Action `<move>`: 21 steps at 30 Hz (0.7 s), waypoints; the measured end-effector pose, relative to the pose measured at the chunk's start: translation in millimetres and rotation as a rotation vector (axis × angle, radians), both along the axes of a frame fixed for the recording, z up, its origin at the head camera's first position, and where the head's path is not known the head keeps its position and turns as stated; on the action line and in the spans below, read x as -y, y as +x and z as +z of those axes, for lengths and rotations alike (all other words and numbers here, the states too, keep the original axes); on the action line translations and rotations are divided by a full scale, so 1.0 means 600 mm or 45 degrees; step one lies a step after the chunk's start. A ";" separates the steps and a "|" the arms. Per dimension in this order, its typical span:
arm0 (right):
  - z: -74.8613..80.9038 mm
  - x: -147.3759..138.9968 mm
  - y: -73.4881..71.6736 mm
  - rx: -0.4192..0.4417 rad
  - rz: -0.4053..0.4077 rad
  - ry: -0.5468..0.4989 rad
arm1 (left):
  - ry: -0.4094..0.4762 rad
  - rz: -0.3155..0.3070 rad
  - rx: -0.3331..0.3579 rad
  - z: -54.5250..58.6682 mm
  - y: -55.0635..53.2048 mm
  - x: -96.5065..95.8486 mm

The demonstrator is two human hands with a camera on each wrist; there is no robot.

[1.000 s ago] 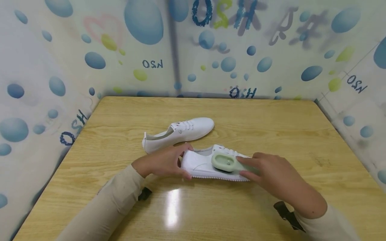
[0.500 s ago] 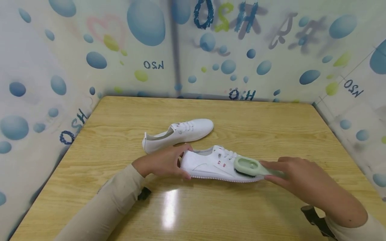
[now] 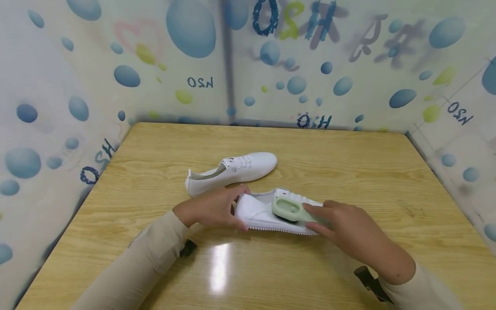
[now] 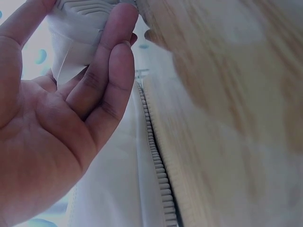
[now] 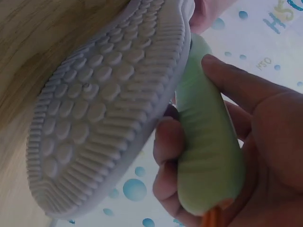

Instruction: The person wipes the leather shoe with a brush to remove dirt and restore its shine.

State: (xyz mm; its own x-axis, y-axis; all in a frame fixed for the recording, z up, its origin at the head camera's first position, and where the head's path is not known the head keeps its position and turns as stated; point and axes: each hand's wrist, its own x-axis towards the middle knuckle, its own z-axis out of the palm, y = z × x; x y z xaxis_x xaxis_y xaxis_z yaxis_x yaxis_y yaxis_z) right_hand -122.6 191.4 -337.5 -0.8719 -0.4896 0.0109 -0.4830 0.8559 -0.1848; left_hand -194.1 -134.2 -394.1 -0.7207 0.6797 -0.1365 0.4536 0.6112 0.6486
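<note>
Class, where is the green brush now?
In the head view, the green brush is below and right of centre, held in the right hand against the near side of the white shoe that the left hand grips.

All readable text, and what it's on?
"OSH": back wall, large at top, smaller at bottom; left wall.
"HSO", last letter cut off: patterned wall, right wrist view.
Smaller "OSN", uncertain: back wall, right wall.
Grey strokes, back wall: unreadable.
Near white shoe, far white shoe, green brush: none readable.
</note>
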 end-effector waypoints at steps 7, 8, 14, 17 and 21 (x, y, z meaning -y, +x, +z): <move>0.016 -0.043 0.001 0.089 -0.043 0.083 | 0.005 0.005 -0.006 -0.001 0.000 -0.001; 0.017 -0.053 0.003 0.091 -0.058 0.095 | 0.006 0.004 -0.005 0.000 0.000 -0.002; 0.017 -0.086 0.008 0.112 -0.099 0.085 | 0.009 0.003 -0.005 0.002 0.001 -0.003; 0.013 -0.078 0.006 0.127 -0.084 0.047 | 0.011 0.002 -0.007 0.001 0.001 -0.002; 0.006 -0.053 0.003 0.117 -0.049 0.010 | 0.019 -0.003 -0.012 -0.001 0.002 -0.003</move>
